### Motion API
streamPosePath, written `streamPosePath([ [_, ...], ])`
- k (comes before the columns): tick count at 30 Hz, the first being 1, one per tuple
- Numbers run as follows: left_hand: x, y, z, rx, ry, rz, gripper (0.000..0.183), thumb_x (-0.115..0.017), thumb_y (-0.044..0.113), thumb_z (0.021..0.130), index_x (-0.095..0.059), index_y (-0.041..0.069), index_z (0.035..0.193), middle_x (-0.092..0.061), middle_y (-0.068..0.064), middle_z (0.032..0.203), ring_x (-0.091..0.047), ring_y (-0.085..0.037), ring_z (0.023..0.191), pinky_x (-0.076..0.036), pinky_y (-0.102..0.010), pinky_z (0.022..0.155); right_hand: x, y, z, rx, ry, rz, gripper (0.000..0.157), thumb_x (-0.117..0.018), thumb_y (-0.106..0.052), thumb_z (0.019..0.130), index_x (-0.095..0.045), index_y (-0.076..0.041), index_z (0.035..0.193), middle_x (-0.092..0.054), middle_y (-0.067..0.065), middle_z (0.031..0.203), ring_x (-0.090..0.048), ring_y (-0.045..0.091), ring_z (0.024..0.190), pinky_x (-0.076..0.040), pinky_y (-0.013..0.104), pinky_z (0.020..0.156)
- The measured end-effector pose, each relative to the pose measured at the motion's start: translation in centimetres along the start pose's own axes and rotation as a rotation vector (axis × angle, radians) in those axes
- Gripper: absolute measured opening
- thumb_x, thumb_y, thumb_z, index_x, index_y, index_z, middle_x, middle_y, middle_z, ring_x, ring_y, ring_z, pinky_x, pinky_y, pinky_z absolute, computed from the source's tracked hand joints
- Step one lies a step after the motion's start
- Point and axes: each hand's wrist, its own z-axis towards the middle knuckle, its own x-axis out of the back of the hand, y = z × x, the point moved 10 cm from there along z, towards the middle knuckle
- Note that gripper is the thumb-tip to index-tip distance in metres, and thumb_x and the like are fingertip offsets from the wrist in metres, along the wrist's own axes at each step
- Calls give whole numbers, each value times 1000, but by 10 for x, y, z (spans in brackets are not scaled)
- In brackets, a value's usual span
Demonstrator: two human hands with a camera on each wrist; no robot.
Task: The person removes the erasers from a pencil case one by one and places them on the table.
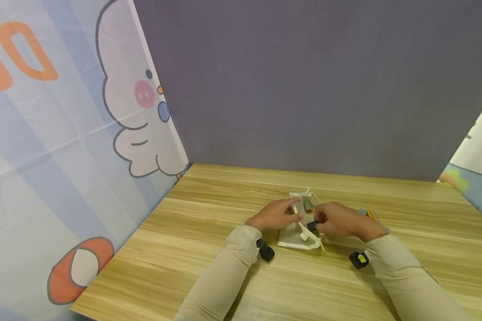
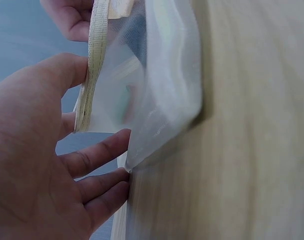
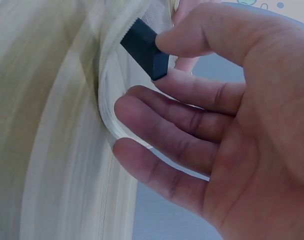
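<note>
A white mesh drawstring pouch (image 1: 290,238) lies on the table, its mouth facing right. My left hand (image 1: 275,215) holds the mouth's edge, thumb on the thick hem (image 2: 95,60) and other fingers against the mesh. My right hand (image 1: 338,219) pinches a small black block (image 3: 145,49) between thumb and index finger at the opening; the block's far end is partly hidden by the hem. The other right fingers are loosely bent beside the pouch. A green piece (image 1: 307,204) shows inside the pouch, blurred through the mesh in the left wrist view.
Several coloured pieces (image 1: 371,215), blue and orange-yellow among them, lie behind my right wrist, partly covered by it. The wooden table (image 1: 176,249) meets a grey panel (image 1: 305,89) at the back. A printed cartoon cloth (image 1: 76,156) hangs on the left.
</note>
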Motion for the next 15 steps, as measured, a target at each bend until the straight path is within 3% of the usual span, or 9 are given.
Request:
streamPosePath([
  [15,0,1,-1,-3,-5,13,63,-54,51,101,-40,24,156,-65,10,109,-59,-3,95,-49,-24,80,11,1,-2,-24,66,-5,4,-68,-16,90,-65,-13,91,-64,-7,84,-59,6,75,-50,31,66],
])
